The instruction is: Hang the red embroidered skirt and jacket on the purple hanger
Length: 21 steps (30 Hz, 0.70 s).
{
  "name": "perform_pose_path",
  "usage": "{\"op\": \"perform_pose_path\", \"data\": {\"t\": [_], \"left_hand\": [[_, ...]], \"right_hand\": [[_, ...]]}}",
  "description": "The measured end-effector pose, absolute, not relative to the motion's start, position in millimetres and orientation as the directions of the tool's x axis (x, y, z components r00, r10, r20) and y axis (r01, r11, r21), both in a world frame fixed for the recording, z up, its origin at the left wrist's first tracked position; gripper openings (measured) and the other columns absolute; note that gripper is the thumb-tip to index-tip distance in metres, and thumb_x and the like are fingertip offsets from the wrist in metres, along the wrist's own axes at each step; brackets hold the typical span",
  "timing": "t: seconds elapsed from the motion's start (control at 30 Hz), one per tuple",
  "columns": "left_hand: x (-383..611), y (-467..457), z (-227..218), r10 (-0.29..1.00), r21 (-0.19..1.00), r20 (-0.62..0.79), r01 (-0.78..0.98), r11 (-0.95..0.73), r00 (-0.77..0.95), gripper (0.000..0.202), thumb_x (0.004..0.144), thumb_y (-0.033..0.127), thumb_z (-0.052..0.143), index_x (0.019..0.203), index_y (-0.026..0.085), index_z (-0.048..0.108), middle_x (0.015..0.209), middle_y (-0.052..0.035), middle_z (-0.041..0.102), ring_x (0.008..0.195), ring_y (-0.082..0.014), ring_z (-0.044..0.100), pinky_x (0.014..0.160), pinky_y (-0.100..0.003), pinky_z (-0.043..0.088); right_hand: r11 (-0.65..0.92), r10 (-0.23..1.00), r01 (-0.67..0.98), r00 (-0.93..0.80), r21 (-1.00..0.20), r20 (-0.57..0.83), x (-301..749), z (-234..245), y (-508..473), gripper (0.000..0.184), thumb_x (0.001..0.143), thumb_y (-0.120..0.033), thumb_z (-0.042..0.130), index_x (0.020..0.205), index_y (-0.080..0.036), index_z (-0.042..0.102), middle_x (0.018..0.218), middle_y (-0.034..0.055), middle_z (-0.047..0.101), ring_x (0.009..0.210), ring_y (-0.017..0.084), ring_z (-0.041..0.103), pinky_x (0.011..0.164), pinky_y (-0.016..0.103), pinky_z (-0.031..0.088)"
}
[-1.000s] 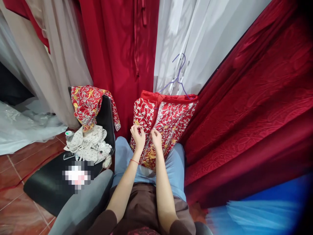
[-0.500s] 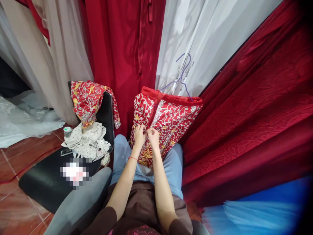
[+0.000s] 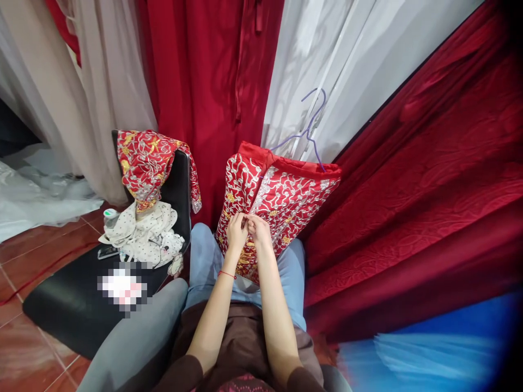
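A red embroidered garment (image 3: 281, 201) with silver and gold patterns hangs on a purple wire hanger (image 3: 307, 130) and rests on my lap over blue jeans. My left hand (image 3: 237, 233) and my right hand (image 3: 259, 230) meet at the garment's front opening, fingertips pinched together on its edge. What the fingers pinch is too small to name. A red thread circles my left wrist.
A black chair (image 3: 77, 294) stands at my left, holding a second red embroidered piece (image 3: 149, 163), a white dotted cloth (image 3: 143, 234) and a phone. Red, white and beige gowns hang behind. Dark red fabric (image 3: 429, 179) and blue tulle (image 3: 429, 354) fill the right. Tiled floor at left.
My two hands, apart on the garment a second ago, have come together at its front opening and pinched shut. The view has shifted slightly.
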<state>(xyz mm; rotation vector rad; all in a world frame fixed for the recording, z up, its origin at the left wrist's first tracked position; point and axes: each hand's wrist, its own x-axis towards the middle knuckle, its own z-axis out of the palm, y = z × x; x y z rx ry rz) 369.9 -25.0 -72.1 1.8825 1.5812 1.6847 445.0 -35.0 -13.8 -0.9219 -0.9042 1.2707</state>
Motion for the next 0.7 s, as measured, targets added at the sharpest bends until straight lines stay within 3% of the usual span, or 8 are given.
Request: {"op": "perform_pose_path", "data": {"t": [0.2,0.47,0.7], "left_hand": [[374,-25,-81,0.715,0.676,0.672,0.556,-0.484,-0.194,0.017,0.098,0.028,0.048,0.084,0.022,0.054,0.085,-0.0047,0.06,0.084,-0.0199,0.055,0.077,-0.03,0.042],[369,-20,-80,0.695,0.682,0.677,0.561,-0.47,-0.241,0.02,0.099,0.032,0.048,0.082,0.021,0.055,0.082,-0.0038,0.058,0.08,-0.0186,0.052,0.074,-0.029,0.041],[364,-16,-80,0.694,0.66,0.683,0.601,-0.451,-0.229,0.02,0.098,0.031,0.05,0.082,0.021,0.056,0.08,-0.0037,0.059,0.079,-0.0185,0.052,0.072,-0.029,0.04]], "right_hand": [[0.16,0.981,-0.397,0.162,-0.904,0.103,451,19,-35,0.024,0.06,-0.032,0.069,0.077,-0.015,0.073,0.052,-0.0075,0.042,0.046,0.003,0.025,0.043,0.022,0.016],[0.187,0.966,-0.408,0.243,-0.894,0.091,437,56,-5,0.007,0.061,-0.021,0.067,0.062,-0.014,0.068,0.048,-0.0083,0.042,0.043,0.002,0.025,0.041,0.02,0.016],[0.211,0.951,-0.359,0.289,-0.909,0.106,436,92,17,0.011,0.07,-0.015,0.061,0.06,-0.014,0.066,0.046,-0.0088,0.041,0.04,0.001,0.024,0.039,0.018,0.016]]}}
